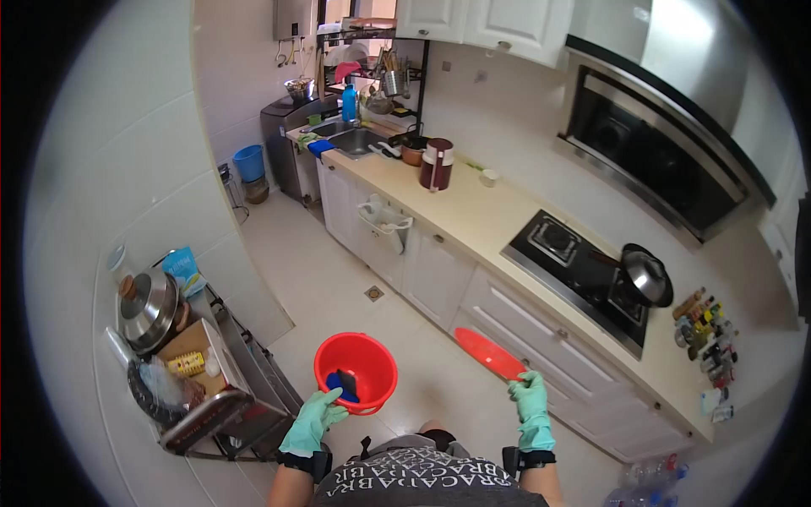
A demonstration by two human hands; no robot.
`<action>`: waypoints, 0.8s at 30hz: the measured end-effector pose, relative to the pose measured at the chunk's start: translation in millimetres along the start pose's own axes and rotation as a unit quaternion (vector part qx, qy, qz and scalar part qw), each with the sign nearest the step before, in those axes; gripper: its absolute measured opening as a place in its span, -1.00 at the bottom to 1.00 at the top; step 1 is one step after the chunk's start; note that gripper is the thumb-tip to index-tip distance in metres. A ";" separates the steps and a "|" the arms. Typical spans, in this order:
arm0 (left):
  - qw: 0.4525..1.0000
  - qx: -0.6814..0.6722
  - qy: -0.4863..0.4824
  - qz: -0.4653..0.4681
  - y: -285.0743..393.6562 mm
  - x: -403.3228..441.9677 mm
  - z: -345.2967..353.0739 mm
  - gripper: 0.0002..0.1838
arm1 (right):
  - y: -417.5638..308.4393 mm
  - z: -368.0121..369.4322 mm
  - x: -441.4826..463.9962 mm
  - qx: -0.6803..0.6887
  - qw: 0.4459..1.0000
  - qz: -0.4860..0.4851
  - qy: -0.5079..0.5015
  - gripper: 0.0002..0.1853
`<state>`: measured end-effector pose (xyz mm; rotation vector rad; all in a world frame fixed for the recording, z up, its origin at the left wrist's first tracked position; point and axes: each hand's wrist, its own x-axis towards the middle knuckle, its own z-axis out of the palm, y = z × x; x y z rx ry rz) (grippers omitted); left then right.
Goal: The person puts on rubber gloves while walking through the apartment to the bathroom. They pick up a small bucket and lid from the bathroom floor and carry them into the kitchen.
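My left hand (317, 420), in a mint-green rubber glove, grips the near left rim of a red bucket (377, 362). Inside the bucket lies a blue and dark item (348, 386), perhaps a cloth or sponge; its kind is unclear. My gloved right hand (531, 404) pinches the near end of a flat red disc (488, 352), which looks like a plastic lid seen nearly edge-on. The disc is tilted in front of the white cabinet drawers, apart from the bucket.
A counter (473, 207) runs along the right, with a gas stove (583, 279), a lidded wok (646, 277), a maroon jug (436, 165) and a sink (359, 142). At left stands a rack with a pot (148, 308) and a cardboard box (224, 359). Plastic bottles (650, 482) stand at lower right.
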<state>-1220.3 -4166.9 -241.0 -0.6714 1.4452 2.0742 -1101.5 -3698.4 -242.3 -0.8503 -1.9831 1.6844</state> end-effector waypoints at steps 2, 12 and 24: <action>1.000 -0.003 0.019 0.003 48.0 30.1 17.1 -0.66 | -10.3 32.5 65.0 0.049 0.999 0.001 0.005 -0.73; 0.993 -0.058 0.053 0.086 197.6 204.5 76.7 -0.75 | -37.5 202.9 417.0 0.051 0.995 0.022 0.079 -0.72; 0.981 -0.104 0.077 0.146 402.6 429.0 53.0 -0.73 | 7.2 366.5 669.4 -0.014 0.987 0.052 0.152 -0.57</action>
